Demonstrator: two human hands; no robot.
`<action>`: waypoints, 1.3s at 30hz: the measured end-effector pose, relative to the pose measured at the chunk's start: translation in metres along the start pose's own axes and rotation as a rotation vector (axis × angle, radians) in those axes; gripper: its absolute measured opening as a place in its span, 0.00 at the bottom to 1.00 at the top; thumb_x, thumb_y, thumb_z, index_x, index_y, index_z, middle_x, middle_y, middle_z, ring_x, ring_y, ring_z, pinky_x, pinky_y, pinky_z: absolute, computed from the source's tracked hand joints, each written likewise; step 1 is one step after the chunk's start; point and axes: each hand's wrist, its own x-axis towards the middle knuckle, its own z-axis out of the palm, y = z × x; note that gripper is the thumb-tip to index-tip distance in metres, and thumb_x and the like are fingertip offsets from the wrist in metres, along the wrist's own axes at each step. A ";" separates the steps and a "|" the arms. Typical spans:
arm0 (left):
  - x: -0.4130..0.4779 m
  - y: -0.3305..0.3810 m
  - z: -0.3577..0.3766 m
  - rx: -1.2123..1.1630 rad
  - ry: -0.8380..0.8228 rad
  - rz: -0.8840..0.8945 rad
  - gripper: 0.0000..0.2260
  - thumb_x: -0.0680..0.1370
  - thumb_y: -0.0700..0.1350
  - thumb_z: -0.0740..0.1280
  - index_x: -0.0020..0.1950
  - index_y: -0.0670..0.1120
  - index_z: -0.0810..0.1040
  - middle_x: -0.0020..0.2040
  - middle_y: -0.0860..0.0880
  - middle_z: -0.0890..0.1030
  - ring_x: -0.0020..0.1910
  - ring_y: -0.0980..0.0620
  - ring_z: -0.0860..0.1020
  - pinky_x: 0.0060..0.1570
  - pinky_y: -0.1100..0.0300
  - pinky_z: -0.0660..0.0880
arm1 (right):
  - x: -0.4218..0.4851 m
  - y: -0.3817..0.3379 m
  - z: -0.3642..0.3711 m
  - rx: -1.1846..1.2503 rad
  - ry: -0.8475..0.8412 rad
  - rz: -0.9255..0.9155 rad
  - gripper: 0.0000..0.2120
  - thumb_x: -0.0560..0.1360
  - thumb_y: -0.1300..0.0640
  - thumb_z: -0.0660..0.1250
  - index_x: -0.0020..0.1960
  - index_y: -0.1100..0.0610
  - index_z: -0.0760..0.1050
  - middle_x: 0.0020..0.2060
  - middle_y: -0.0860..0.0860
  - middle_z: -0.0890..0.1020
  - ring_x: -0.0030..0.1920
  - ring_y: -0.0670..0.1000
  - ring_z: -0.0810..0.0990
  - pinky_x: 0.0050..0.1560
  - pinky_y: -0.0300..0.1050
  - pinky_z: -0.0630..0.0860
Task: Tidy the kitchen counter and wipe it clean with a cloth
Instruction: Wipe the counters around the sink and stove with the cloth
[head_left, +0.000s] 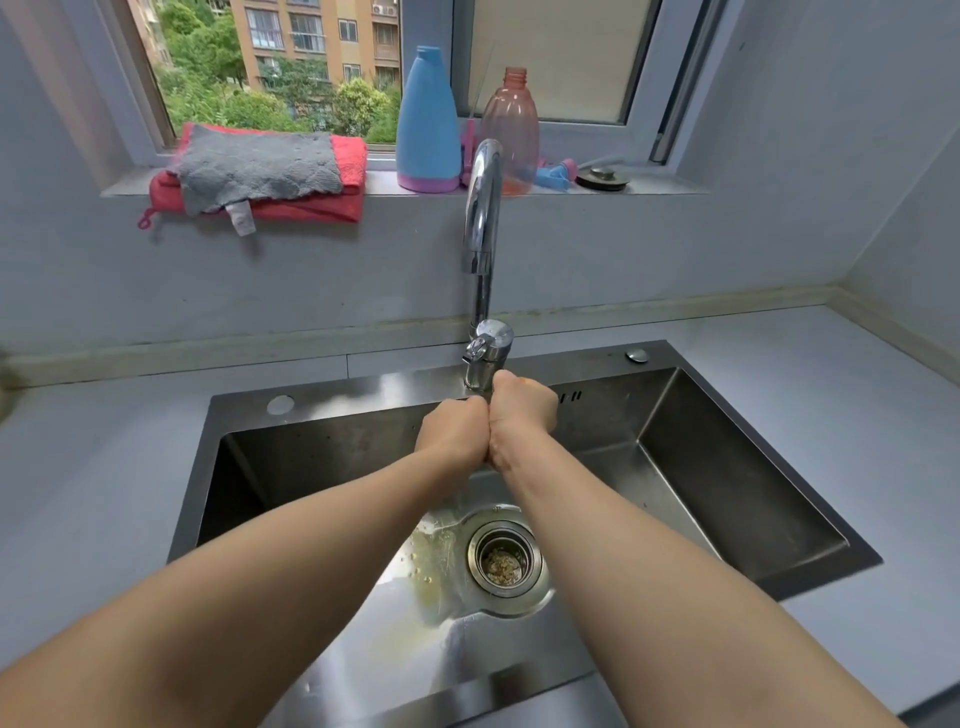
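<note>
My left hand (454, 434) and my right hand (522, 410) are pressed side by side over the steel sink (737, 467), right below the chrome faucet (483, 218). I see only their backs; the fingers curl away from me and are hidden. A sliver of something orange (532, 382) peeks above my right hand, and I cannot make out what it is. Water runs down under the hands toward the drain strainer (503, 564), which holds food scraps. A grey cloth (257, 166) lies on a red towel (348, 156) on the window sill.
On the sill stand a blue bottle (427, 119), a pink uncapped bottle (509, 130), small blue and pink items (558, 174) and a sink plug (602, 178). Yellowish residue (431, 551) lies on the sink floor. Grey counter (93, 467) flanks the sink on both sides.
</note>
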 end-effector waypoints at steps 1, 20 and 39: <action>-0.001 0.002 0.000 0.026 0.001 0.016 0.13 0.79 0.43 0.53 0.47 0.40 0.76 0.53 0.38 0.78 0.46 0.42 0.72 0.45 0.56 0.67 | 0.001 0.001 -0.001 0.015 0.006 -0.002 0.15 0.68 0.66 0.61 0.25 0.59 0.61 0.23 0.52 0.66 0.27 0.53 0.60 0.35 0.45 0.63; -0.032 0.031 0.074 -0.105 -0.283 0.114 0.15 0.75 0.52 0.69 0.50 0.41 0.72 0.48 0.40 0.80 0.43 0.43 0.79 0.47 0.52 0.77 | 0.015 -0.012 -0.169 -0.209 -0.176 0.134 0.07 0.74 0.66 0.63 0.39 0.57 0.75 0.36 0.55 0.77 0.35 0.53 0.77 0.38 0.43 0.74; -0.246 0.114 0.288 0.209 -0.632 0.509 0.13 0.76 0.31 0.58 0.51 0.47 0.76 0.55 0.42 0.76 0.37 0.49 0.72 0.29 0.63 0.67 | -0.039 -0.026 -0.507 0.219 0.743 -0.188 0.13 0.79 0.59 0.58 0.37 0.53 0.75 0.42 0.54 0.79 0.43 0.55 0.77 0.45 0.50 0.79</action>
